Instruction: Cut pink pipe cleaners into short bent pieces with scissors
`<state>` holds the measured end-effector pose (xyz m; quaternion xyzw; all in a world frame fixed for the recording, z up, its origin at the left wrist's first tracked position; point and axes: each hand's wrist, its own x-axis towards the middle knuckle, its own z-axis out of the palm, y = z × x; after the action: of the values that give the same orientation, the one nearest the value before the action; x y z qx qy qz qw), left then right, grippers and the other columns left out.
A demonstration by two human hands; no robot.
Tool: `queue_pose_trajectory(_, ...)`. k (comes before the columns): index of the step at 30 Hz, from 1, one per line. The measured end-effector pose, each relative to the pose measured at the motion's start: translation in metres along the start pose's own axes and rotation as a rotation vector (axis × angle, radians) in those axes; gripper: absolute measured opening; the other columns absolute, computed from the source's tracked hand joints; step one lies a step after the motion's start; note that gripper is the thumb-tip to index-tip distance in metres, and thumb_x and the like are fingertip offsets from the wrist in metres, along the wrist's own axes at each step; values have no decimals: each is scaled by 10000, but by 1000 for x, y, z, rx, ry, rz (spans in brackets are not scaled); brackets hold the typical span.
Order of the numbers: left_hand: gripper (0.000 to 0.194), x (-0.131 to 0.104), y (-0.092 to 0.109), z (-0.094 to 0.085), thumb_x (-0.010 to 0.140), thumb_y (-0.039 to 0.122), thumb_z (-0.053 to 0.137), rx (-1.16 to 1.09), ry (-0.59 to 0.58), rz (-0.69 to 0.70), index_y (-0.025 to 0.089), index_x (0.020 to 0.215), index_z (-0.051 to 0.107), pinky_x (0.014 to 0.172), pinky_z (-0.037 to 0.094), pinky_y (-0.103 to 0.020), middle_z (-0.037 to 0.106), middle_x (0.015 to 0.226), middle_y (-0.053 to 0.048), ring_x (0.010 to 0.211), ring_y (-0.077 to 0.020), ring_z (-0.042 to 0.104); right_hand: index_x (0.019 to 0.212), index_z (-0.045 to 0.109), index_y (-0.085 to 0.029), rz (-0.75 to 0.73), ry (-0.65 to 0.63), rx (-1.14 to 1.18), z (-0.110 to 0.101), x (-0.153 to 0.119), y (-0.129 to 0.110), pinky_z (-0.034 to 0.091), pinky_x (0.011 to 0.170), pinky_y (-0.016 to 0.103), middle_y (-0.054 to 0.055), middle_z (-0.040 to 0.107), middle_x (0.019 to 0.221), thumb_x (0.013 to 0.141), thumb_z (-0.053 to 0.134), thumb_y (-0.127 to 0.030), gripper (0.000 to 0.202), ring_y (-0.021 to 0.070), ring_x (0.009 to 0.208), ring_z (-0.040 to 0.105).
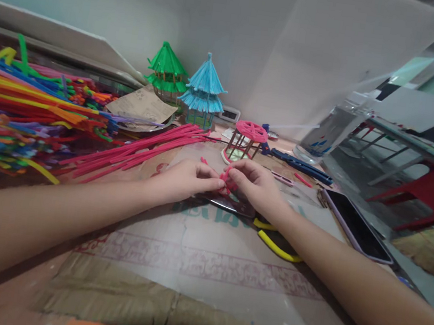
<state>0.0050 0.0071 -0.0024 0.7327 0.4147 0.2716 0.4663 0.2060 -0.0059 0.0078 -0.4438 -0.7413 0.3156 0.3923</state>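
Observation:
My left hand (188, 181) and my right hand (257, 188) meet over the middle of the board, both closed with fingertips pinched together. Between them they hold a small bent piece of pinkish-red pipe cleaner (226, 174); its exact shape is partly hidden by the fingers. Just below the hands lies a dark, shiny flat thing (230, 206), mostly covered. Right behind them stands a small frame with brown posts and a pink round top (251, 131) on a pale base. A bundle of pinkish-red pipe cleaners (138, 149) lies left of my left hand.
A heap of many-coloured pipe cleaners (26, 109) fills the left. Green (168, 64) and blue (205, 83) pavilion models stand at the back. To the right are dark-blue-handled pliers (303, 166), a phone (357, 225) and a clear bottle (330, 127). Yellow curved handles (278, 248) lie by my right forearm.

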Motion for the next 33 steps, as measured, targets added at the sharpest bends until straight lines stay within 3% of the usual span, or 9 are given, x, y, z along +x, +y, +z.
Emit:
queue_pose_trajectory(8, 330, 0, 2, -1, 837, 481, 632, -115, -116, -1, 177, 852, 758, 590, 405, -243, 754, 848, -56, 692, -144, 622, 833, 569, -185, 69, -72, 76, 3, 0, -4, 432, 589, 248, -24, 588, 721, 838, 620, -350, 173, 112, 627, 539)
queue_pose_trajectory(18, 277, 1, 2, -1, 821, 443, 677, -219, -141, -20, 179, 837, 756, 774, 485, -280, 769, 906, -67, 850, -180, 683, 801, 540, -193, 107, -77, 84, 4, 1, -1, 404, 553, 250, -25, 577, 686, 827, 630, -376, 205, 119, 602, 531)
queue_pose_trajectory(33, 322, 3, -2, -2, 832, 477, 650, -150, -150, -6, 177, 879, 754, 757, 480, -279, 772, 931, -61, 876, -195, 687, 813, 554, -190, 81, -84, 46, 4, 0, 0, 422, 587, 257, -19, 594, 714, 839, 619, -356, 180, 122, 635, 541)
